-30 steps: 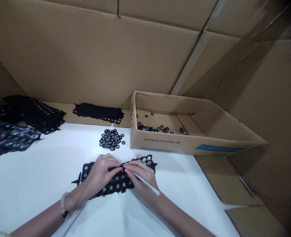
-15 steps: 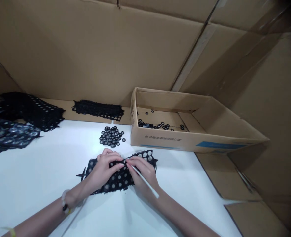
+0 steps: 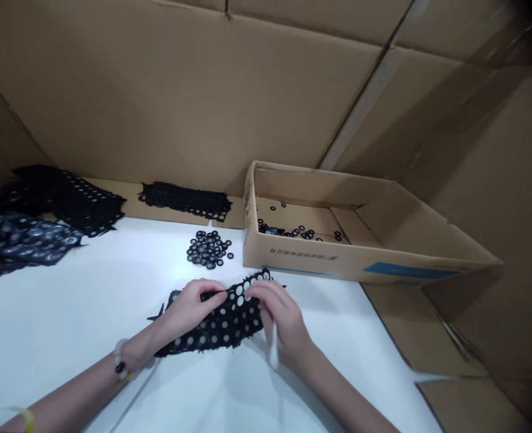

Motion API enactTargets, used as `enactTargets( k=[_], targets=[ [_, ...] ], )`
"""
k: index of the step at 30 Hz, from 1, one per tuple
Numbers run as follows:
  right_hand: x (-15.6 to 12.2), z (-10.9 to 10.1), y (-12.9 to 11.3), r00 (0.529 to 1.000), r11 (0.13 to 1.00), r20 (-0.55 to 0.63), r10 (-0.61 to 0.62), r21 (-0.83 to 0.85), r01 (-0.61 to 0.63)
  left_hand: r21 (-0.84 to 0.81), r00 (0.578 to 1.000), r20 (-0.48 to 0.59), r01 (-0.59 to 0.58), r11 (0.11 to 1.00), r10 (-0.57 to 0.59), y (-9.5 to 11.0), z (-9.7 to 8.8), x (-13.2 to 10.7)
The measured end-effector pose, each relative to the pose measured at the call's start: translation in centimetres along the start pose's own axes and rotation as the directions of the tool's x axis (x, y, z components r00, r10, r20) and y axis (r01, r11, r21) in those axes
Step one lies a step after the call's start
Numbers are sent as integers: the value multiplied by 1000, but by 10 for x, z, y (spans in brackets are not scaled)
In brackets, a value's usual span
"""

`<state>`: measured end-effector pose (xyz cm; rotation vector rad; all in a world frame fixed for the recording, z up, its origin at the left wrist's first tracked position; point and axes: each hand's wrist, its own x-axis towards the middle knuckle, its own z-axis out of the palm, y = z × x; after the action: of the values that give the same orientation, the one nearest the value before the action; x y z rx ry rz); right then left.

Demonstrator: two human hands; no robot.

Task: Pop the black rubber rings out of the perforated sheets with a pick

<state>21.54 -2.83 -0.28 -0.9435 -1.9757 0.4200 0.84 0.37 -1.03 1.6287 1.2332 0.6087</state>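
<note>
A black perforated sheet (image 3: 221, 319) with rows of round holes, many showing pale discs, lies across the white table under my hands. My left hand (image 3: 194, 307) grips its left part, fingers pressing on top. My right hand (image 3: 279, 319) rests on its right end and holds a thin white stick (image 3: 273, 346), which points down toward me. Just beyond the sheet lies a small heap of black rings (image 3: 209, 249). The sheet's underside is hidden.
A low cardboard box (image 3: 302, 258) with scattered black rings (image 3: 293, 233) stands to the right of the heap. Stacks of black perforated sheets (image 3: 62, 201) lie at the far left, with another stack (image 3: 185, 201) at the back. Cardboard walls (image 3: 157, 102) surround the white table (image 3: 67, 300).
The sheet has turned, its right end now rising toward the box. My right hand has shifted right, and the white stick has swung from slanting to nearly straight toward me.
</note>
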Motion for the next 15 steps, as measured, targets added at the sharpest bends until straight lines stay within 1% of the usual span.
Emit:
enactTargets(
  k=[3, 7, 11, 15],
  targets=[
    [-1, 12, 3, 993, 991, 68, 95, -99, -88, 24, 999, -37, -28, 999, 29, 1, 2, -3],
    [-3, 25, 4, 984, 985, 85, 159, -81, -152, 37, 997, -46, -63, 997, 65, 2, 4, -6],
    [-4, 26, 4, 987, 989, 75, 145, -33, -143, 53, 994, -51, -90, 995, 93, 4, 5, -8],
    [-4, 28, 5, 998, 998, 25, 61, -9, -60, 74, 992, -57, -110, 991, 114, 7, 6, -9]
  ],
)
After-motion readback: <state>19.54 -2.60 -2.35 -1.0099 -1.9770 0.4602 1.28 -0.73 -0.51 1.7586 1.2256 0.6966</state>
